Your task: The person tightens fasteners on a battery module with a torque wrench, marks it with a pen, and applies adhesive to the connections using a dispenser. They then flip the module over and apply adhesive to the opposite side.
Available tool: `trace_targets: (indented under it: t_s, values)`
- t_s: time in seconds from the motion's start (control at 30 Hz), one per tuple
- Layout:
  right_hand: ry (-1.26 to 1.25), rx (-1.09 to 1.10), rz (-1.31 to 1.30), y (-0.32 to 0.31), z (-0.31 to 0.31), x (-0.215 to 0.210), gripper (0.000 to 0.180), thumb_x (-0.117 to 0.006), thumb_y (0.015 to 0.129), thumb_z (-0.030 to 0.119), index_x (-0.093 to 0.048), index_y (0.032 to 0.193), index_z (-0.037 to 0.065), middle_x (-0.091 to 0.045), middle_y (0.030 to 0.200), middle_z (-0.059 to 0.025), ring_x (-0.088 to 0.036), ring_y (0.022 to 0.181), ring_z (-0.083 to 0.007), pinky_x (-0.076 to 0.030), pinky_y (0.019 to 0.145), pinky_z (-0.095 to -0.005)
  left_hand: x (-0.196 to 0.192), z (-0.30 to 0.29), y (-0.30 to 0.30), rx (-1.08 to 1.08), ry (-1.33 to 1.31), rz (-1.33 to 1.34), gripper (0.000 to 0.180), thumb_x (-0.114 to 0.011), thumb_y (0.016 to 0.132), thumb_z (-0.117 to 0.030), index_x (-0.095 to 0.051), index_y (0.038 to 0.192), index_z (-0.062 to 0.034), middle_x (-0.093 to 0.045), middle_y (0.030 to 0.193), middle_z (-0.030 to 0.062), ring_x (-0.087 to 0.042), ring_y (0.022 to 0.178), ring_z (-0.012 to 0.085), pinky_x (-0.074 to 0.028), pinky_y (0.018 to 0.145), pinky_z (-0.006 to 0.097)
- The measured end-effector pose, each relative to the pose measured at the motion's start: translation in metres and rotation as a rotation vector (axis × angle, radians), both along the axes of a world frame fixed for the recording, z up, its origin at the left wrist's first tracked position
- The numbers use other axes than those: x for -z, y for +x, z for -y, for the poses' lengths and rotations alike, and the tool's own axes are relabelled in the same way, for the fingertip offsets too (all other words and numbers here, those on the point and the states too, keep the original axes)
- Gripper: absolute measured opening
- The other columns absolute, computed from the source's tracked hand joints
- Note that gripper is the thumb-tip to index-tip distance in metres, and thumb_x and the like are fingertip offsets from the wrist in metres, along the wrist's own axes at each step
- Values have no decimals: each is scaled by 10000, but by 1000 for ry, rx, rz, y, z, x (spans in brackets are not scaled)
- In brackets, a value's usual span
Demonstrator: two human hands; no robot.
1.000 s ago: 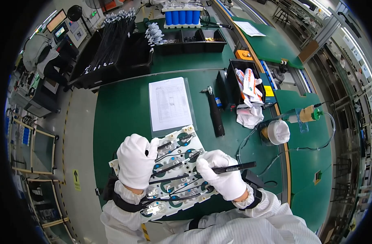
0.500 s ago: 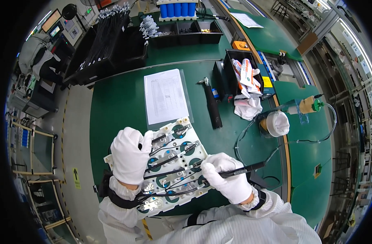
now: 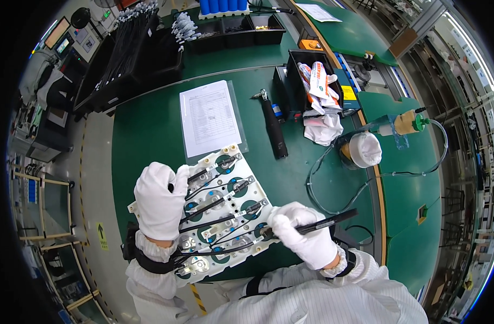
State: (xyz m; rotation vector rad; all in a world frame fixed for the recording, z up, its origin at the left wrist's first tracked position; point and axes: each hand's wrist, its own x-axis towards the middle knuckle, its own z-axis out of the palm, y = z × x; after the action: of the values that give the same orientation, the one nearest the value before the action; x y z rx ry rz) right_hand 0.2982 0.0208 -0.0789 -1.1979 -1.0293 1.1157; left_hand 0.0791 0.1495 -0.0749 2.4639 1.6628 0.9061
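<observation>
A white plate assembly [image 3: 237, 203] with round cut-outs lies at a slant on the green bench, black cables [image 3: 209, 221] running across it to metal lugs. My left hand [image 3: 159, 202], white-gloved, is closed over its left edge beside the farthest cable. A small black part shows between those fingers, too hidden to name. In my white-gloved right hand [image 3: 303, 232] is a black pen [image 3: 333, 220], its back end pointing up and right. The front of the pen is hidden by the fingers, which are at the right end of the nearest cable.
Beyond the plate lie a printed sheet [image 3: 212, 116] and a black ratchet-headed driver [image 3: 274, 127]. A black bin [image 3: 293, 59] of tubes, a white-lined cup [image 3: 364, 150] and a coiled clear hose [image 3: 311, 189] stand right. Cable bins [image 3: 139, 70] are at far left.
My right hand with the pen has shifted from the third cable's lug toward the nearest cable's lug. The left hand keeps its place on the plate; the whole view has shifted slightly.
</observation>
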Motion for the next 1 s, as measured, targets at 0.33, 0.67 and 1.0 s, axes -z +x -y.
trace_targets:
  t_s: [0.33, 0.67, 1.0]
  values:
    - [-417, 106, -299, 20, -3, 10, 210, -666, 860, 66, -499, 738, 29, -671, 950, -218, -656, 913, -205, -526, 772, -309, -1, 1, 0, 21, -11, -8, 339, -728, 768, -93, -429, 622, -31, -456, 656, 98, -471, 592, 284, -390, 558, 402]
    - [-356, 78, -359, 18, -4, 18, 255, -706, 863, 174, -544, 708, 52, -613, 714, -6, -505, 633, -38, -403, 579, -194, 3, 0, -1, 24, -11, 42, 338, -721, 785, -73, -417, 648, -22, -425, 657, 90, -423, 567, 253, -354, 535, 374]
    - [-337, 133, -459, 23, -15, 21, 251, -684, 880, 208, -538, 751, 50, -662, 791, -56, -584, 703, -65, -450, 613, -210, 4, -1, -3, 20, -64, 53, 330, -684, 851, -88, -421, 668, -9, -366, 624, 34, -323, 556, 126, -316, 513, 293]
